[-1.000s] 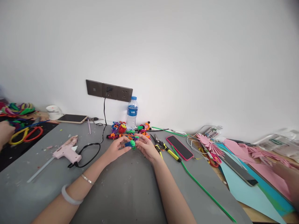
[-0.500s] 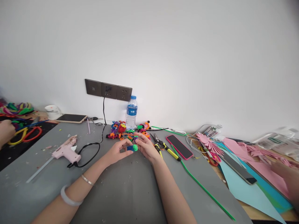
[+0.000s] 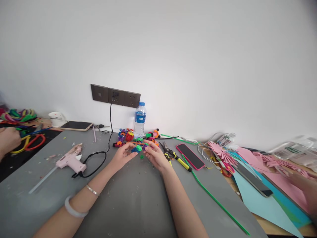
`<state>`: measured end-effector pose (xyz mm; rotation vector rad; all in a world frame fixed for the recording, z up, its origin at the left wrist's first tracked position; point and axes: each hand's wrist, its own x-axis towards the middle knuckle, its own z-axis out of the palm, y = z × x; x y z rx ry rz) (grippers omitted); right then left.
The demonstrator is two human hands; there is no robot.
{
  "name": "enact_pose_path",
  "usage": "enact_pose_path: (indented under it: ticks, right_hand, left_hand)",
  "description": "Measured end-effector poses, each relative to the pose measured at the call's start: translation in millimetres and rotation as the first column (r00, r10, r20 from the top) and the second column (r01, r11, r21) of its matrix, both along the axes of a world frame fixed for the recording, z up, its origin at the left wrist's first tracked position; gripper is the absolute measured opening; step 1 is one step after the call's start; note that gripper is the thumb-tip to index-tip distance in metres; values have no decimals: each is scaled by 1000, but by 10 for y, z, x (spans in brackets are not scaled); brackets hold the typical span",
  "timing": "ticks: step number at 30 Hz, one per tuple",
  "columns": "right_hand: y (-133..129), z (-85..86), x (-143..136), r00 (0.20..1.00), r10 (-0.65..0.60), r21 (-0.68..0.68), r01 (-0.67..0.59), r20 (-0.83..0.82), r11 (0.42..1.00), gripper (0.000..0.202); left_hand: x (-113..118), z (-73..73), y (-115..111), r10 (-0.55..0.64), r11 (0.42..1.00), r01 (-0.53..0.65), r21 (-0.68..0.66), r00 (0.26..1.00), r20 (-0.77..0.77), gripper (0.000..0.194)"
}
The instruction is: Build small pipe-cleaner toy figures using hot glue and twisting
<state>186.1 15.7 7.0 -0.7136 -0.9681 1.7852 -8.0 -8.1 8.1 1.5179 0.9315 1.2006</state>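
My left hand (image 3: pixel 123 156) pinches a small fuzzy blue and green pipe-cleaner piece (image 3: pixel 137 149) between thumb and fingers. Just beside it, the fingers of my right hand (image 3: pixel 157 156) close on a small purple pipe-cleaner piece (image 3: pixel 145 147) with some green at its top. Below and between the two shows a small green bit (image 3: pixel 142 156); whether it hangs or lies on the table I cannot tell. Behind my fingertips, several colourful pipe-cleaner figures (image 3: pixel 129 134) stand or lie in front of a water bottle (image 3: pixel 140 121), some partly covered by my hands.
A pink glue gun (image 3: pixel 70 162) with its black cord lies left on the grey table (image 3: pixel 131 205). Yellow-black pliers (image 3: pixel 170 153), a pink-cased phone (image 3: pixel 190 156) and a long green pipe cleaner (image 3: pixel 215 195) lie right. Other people's hands (image 3: pixel 8 140) show at both sides.
The blue and green piece has risen slightly and shifted left, its green end now turned more toward me. The small green bit beneath has come into view.
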Motion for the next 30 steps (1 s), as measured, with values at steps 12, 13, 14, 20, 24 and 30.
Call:
enact_pose_path:
  ticks: [12, 13, 14, 20, 24, 30]
  right_hand:
    - [-19, 37, -10, 999, 1, 25, -2, 40, 1000, 35]
    - [-18, 32, -9, 999, 1, 30, -3, 45, 1000, 35]
    - [-16, 26, -9, 999, 0, 36, -2, 50, 999, 35]
    - [-5, 9, -17, 998, -30, 67, 26, 54, 997, 34]
    - [4, 18, -29, 990, -130, 96, 125, 50, 987, 32]
    - [27, 2, -28, 960, -259, 194, 235, 109, 952, 37]
  left_hand:
    - [-28, -51, 56, 130, 989, -136, -63, 987, -92, 35]
    - [-25, -45, 52, 135, 988, -141, -63, 987, -90, 35]
    - [-22, -39, 49, 139, 987, -145, -64, 987, -86, 35]
    - [-11, -30, 49, 113, 991, -117, -71, 992, -58, 36]
    - [-21, -34, 55, 107, 991, -113, -66, 991, -78, 39]
    - [-24, 16, 33, 102, 991, -112, -74, 986, -130, 40]
